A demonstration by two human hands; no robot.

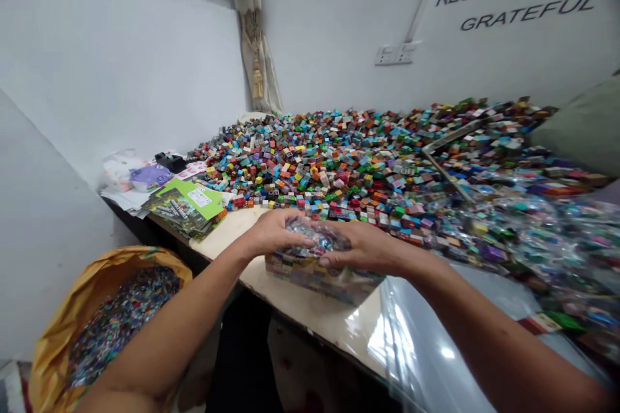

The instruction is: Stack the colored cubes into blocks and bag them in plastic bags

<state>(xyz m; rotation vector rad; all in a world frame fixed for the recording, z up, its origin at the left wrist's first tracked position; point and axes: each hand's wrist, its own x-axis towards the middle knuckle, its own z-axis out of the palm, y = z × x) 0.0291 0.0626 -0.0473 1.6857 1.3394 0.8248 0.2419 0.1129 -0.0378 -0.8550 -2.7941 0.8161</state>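
Observation:
On the pale table edge in front of me sits a clear plastic bag (322, 277), its lower part a box-shaped block of small coloured bricks. At its top is a shiny, crinkled bundle (317, 237) of small bright pieces. My left hand (277, 232) curves round the bundle's left side, thumb on the near face. From the other side my right hand (363, 246) closes on it, thumb pointing inward. The thumbs are a little apart, and the other fingers are partly hidden behind the bundle. Blur hides what the small pieces are.
A wide heap of small coloured bricks (310, 161) covers the table's back. Flat clear plastic bags (436, 329) lie at the right, below a metal frame (448, 174). Green printed leaflets (194, 206) lie left. A yellow sack (62, 322) of shiny bits stands on the floor.

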